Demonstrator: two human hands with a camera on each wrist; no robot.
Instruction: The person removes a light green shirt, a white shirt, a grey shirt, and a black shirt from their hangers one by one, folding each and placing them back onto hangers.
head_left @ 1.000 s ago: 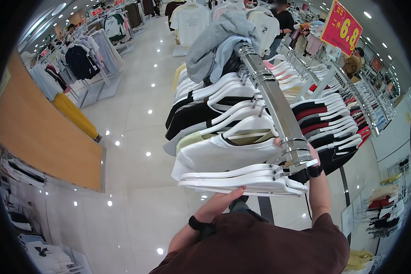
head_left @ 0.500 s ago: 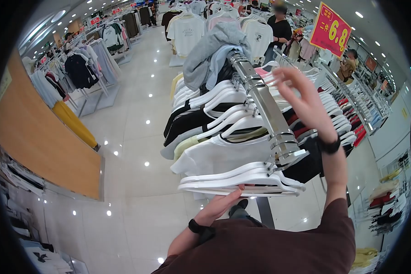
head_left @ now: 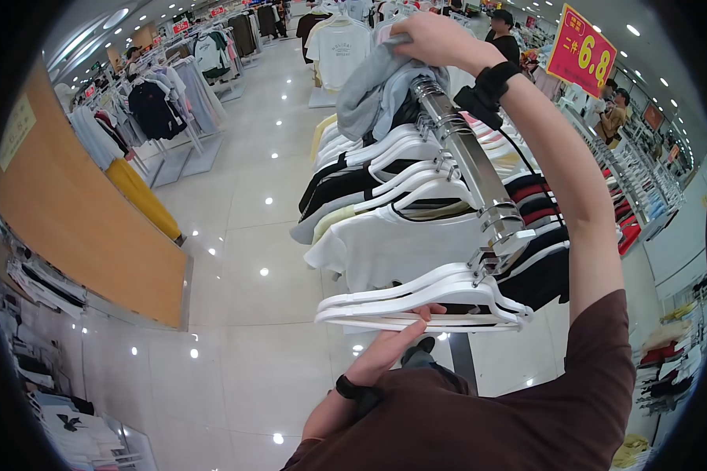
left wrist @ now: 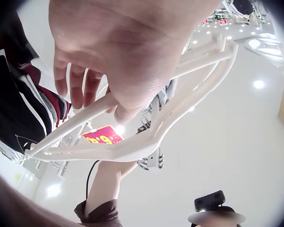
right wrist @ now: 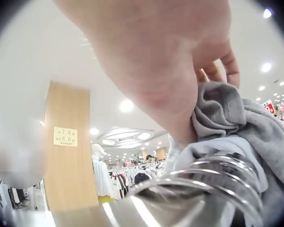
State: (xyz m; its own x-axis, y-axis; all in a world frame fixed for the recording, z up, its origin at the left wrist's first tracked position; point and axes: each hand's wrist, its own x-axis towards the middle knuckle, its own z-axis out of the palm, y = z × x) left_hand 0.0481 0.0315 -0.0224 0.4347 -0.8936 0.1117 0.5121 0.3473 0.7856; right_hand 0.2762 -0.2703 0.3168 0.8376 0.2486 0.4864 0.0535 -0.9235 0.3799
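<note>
At the near end of the clothes rack, my left hand (head_left: pixel 401 339) grips the lower bars of a few bare white hangers (head_left: pixel 424 289). In the left wrist view, the thumb of that hand (left wrist: pixel 123 52) lies against a hanger bar (left wrist: pixel 78 122). My right hand (head_left: pixel 440 39) reaches to the far part of the metal rail (head_left: pixel 475 169). It grips a grey garment (head_left: pixel 363 90) heaped over the rail. The right wrist view shows folds of the grey cloth (right wrist: pixel 270 130) bunched under the fingers, with a light blue garment (right wrist: pixel 227 147) beneath.
A white T-shirt (head_left: pixel 401 239) and several other tops hang on the same rack. A red and yellow price sign (head_left: pixel 581 52) stands at upper right. On the left is a wooden panel (head_left: pixel 94 204); farther back, people and more clothes racks (head_left: pixel 155 110).
My right hand has left the near end of the rail, swung up and forward, and taken hold of the grey garment. My left hand keeps its grip on the hangers.
</note>
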